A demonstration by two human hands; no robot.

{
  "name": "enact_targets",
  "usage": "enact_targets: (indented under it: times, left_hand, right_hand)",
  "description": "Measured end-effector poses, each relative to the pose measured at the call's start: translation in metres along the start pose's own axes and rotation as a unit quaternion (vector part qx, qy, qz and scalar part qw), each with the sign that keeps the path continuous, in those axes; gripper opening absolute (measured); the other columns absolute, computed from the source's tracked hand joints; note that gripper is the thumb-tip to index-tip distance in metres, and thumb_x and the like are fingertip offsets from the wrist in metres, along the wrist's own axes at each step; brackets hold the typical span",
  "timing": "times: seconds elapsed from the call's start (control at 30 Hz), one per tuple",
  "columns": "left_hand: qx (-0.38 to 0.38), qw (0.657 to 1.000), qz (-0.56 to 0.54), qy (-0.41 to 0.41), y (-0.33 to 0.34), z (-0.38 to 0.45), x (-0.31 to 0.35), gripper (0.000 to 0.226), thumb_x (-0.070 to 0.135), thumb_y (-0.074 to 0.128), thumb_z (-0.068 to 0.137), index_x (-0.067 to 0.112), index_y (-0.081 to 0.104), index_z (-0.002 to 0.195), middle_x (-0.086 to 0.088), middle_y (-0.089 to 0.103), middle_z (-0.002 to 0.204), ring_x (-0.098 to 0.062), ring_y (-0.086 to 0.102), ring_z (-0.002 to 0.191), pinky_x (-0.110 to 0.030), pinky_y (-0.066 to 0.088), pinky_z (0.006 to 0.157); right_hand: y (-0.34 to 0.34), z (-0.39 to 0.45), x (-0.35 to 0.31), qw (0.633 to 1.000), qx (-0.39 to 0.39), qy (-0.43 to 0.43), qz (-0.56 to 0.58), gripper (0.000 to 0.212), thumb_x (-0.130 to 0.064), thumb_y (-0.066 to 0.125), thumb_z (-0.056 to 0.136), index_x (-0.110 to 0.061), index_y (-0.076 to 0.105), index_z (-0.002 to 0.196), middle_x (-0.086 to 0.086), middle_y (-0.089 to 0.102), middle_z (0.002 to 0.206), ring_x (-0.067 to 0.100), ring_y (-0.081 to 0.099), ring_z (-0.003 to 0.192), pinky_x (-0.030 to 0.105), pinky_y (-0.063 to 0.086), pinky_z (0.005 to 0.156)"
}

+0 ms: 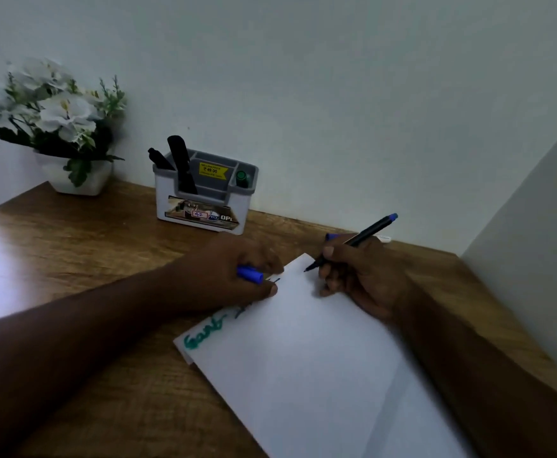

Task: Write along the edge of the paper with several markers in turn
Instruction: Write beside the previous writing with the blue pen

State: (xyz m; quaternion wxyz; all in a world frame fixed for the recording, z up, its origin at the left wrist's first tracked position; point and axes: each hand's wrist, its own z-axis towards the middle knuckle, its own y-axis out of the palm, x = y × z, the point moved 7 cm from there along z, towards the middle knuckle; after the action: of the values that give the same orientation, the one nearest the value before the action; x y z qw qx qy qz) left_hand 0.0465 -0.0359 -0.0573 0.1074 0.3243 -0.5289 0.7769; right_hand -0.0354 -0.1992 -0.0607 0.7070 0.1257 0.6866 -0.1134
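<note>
A home study corner or small office: a wooden tabletop (72,246) against a plain wall (303,77), a pen organiser (204,206) holding markers, and a white flowerpot (75,173).

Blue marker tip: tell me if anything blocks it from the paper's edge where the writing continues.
Nothing visible does. The right hand holds the blue marker with its tip over bare paper near the far corner. The left hand, gripping the blue cap, rests on the edge farther back, beside the green writing.
</note>
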Motion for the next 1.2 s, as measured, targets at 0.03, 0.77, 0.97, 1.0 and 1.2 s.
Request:
enact_targets:
  times: [0.03, 0.77, 0.97, 1.0, 1.2]
  left_hand:
    - [-0.025, 1.0, 0.019, 0.001, 0.003, 0.0, -0.001, 0.022, 0.036, 0.072, 0.077, 0.021, 0.064, 0.064, 0.016, 0.063, 0.123, -0.001, 0.062, 0.1, -0.031, 0.055, 0.086]
    - [-0.072, 0.997, 0.003, -0.034, 0.009, 0.007, -0.009, 0.034, 0.033, 0.075, 0.075, 0.014, 0.054, 0.055, 0.04, 0.053, 0.054, 0.005, 0.055, 0.054, -0.01, 0.036, 0.047]
    - [-0.069, 0.997, 0.0, -0.044, 0.009, 0.007, -0.012, 0.036, 0.035, 0.075, 0.074, 0.018, 0.051, 0.052, 0.028, 0.063, 0.061, -0.004, 0.06, 0.064, -0.022, 0.049, 0.057]
    - [-0.068, 0.997, 0.002, -0.044, 0.009, 0.007, -0.012, 0.038, 0.035, 0.076, 0.073, 0.02, 0.05, 0.05, 0.027, 0.062, 0.059, -0.004, 0.059, 0.062, -0.02, 0.047, 0.055]
    - [-0.066, 0.996, 0.019, -0.06, 0.009, 0.007, -0.012, 0.038, 0.034, 0.076, 0.073, 0.02, 0.049, 0.051, 0.015, 0.057, 0.052, 0.001, 0.052, 0.053, -0.01, 0.038, 0.046]
  right_hand:
    - [0.002, -0.001, 0.001, 1.0, -0.009, -0.005, -0.01, 0.031, 0.006, 0.053, 0.088, -0.004, 0.069, 0.063, 0.012, 0.063, 0.052, 0.017, 0.052, 0.033, 0.027, 0.049, 0.039]
    - [0.031, 0.003, -0.001, 0.97, -0.014, -0.095, -0.224, 0.018, 0.001, 0.061, 0.089, -0.004, 0.07, 0.073, 0.005, 0.065, 0.053, 0.013, 0.052, 0.037, 0.022, 0.042, 0.036]
    - [0.029, 0.002, 0.002, 0.973, -0.019, -0.075, -0.217, 0.016, 0.004, 0.061, 0.087, 0.0, 0.071, 0.075, 0.004, 0.062, 0.051, 0.012, 0.05, 0.036, 0.021, 0.042, 0.035]
    - [0.028, 0.002, 0.002, 0.973, -0.015, -0.078, -0.217, 0.017, 0.003, 0.061, 0.087, -0.002, 0.071, 0.074, 0.004, 0.063, 0.051, 0.012, 0.05, 0.036, 0.021, 0.042, 0.035]
    - [0.029, 0.002, 0.002, 0.972, -0.015, -0.081, -0.219, 0.014, 0.004, 0.061, 0.087, 0.002, 0.07, 0.076, 0.007, 0.062, 0.052, 0.013, 0.05, 0.036, 0.023, 0.042, 0.035]
